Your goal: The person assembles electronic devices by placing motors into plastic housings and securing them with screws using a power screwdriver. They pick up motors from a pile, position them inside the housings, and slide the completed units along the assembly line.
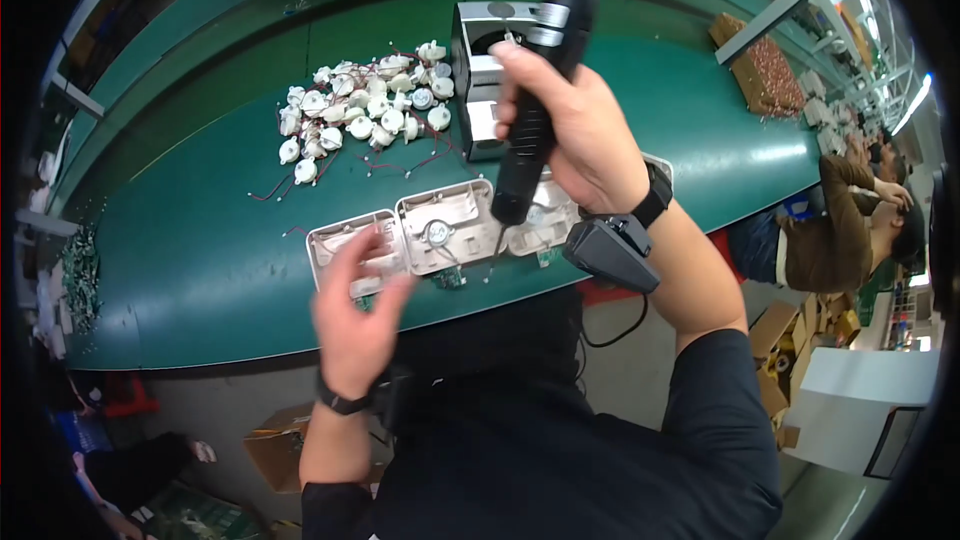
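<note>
My right hand point(590, 130) grips a black electric screwdriver point(528, 150), its thin bit pointing down over the table's near edge. The bit tip is beside the middle white plastic housing point(470, 245), which holds a round silver part with wires. Over the left white housing point(318, 240) hovers my left hand point(358, 320), fingers apart and slightly blurred, with nothing visible in it. A third white housing point(530, 238) lies partly behind the screwdriver and my right forearm. Small green circuit boards point(450, 280) sit along the housings' near side.
Beyond the housings, a pile of white round parts with red and black wires point(370, 105) lies beside a black and silver boxy device point(485, 80). Loose green boards point(80, 280) lie far left. A cardboard box point(765, 70) stands far right, near another person point(840, 230).
</note>
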Available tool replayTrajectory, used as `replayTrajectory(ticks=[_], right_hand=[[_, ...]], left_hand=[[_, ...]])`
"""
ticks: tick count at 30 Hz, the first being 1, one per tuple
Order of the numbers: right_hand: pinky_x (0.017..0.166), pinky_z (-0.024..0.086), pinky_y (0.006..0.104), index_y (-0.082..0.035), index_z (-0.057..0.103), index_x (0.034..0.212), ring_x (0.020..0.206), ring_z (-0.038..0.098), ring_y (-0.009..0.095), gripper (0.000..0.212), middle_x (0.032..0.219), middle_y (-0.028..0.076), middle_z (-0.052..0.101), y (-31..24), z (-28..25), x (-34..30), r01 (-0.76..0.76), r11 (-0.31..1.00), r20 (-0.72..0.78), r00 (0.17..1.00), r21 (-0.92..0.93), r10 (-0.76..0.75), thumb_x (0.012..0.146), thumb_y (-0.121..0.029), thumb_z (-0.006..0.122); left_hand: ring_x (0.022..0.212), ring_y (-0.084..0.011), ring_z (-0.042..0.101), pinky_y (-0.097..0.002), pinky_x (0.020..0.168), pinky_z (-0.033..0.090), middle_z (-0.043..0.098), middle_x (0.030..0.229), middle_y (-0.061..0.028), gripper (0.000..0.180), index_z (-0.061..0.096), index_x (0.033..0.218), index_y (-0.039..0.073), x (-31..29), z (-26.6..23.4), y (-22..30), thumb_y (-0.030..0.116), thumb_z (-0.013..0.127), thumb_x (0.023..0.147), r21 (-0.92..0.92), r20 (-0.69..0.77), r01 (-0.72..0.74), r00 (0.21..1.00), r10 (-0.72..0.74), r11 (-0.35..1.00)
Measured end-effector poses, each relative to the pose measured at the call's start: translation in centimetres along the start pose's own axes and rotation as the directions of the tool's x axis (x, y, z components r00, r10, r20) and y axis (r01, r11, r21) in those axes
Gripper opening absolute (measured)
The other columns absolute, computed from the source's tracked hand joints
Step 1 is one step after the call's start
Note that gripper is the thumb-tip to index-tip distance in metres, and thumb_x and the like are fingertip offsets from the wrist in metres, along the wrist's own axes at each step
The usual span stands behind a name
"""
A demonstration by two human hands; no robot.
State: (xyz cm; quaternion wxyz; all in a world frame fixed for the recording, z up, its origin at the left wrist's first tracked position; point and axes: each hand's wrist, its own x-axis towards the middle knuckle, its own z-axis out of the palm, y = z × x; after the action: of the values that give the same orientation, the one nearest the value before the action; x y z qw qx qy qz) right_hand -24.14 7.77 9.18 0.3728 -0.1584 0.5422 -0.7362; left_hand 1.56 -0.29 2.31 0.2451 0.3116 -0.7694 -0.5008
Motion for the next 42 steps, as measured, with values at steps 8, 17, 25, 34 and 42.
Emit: replayTrajectory(ticks=[8,17,25,34,42], right_hand=[[0.065,0.052,0.0292,-0.003,0.057,0.102,0.073,0.060,0.014,0.034,0.081,0.004,0.058,1.7,2.5,-1.9,-0.082,0.996,0.180,0.980,-0.023,0.085,0.089,-0.027,0.078],[0.059,0.050,0.0290,-0.005,0.052,0.097,0.063,0.057,0.014,0.031,0.075,0.005,0.059,2.8,2.5,-2.6,-0.148,0.989,0.186,0.972,0.005,0.145,0.089,-0.023,0.077],[0.057,0.049,0.0284,-0.005,0.051,0.099,0.060,0.057,0.014,0.030,0.074,0.006,0.059,2.7,2.1,-2.8,-0.147,0.988,0.206,0.969,0.052,0.134,0.090,-0.020,0.075],[0.053,0.049,0.0307,-0.005,0.048,0.106,0.056,0.056,0.014,0.027,0.072,0.004,0.055,1.7,0.6,-5.7,0.009,0.999,0.100,0.995,0.040,-0.013,0.095,-0.021,0.067],[0.056,0.052,0.0348,-0.006,0.042,0.113,0.055,0.056,0.016,0.025,0.071,0.007,0.055,2.9,-0.9,-6.1,0.524,0.851,0.168,0.837,0.023,-0.520,0.095,-0.013,0.058]], left_hand=[[0.105,-0.0164,0.064,-0.0312,0.092,0.051,0.067,0.116,-0.0108,0.040,0.057,0.128,-0.002,0.4,5.1,3.0,0.013,0.069,0.094,-0.449,0.489,0.450,0.847,-0.210,0.772],[0.094,-0.0135,0.063,-0.0287,0.085,0.052,0.068,0.111,-0.0083,0.036,0.057,0.129,-0.002,-1.4,4.4,1.9,0.020,0.060,0.101,-0.532,0.606,0.503,0.788,-0.108,0.681],[0.095,-0.0139,0.063,-0.0299,0.087,0.052,0.067,0.109,-0.0070,0.039,0.055,0.133,-0.002,-1.6,4.7,2.3,0.020,0.061,0.101,-0.556,0.642,0.559,0.759,-0.110,0.615],[0.087,-0.0149,0.064,-0.0305,0.083,0.054,0.067,0.103,-0.0079,0.043,0.058,0.129,-0.002,-2.8,2.5,3.6,0.009,0.073,0.089,-0.155,0.248,0.058,0.969,-0.018,0.986],[0.080,-0.0114,0.054,-0.0262,0.072,0.047,0.060,0.095,-0.0039,0.036,0.062,0.126,0.001,-2.7,-6.8,-9.1,0.015,0.069,0.093,0.200,-0.413,0.282,0.893,-0.180,0.938]])
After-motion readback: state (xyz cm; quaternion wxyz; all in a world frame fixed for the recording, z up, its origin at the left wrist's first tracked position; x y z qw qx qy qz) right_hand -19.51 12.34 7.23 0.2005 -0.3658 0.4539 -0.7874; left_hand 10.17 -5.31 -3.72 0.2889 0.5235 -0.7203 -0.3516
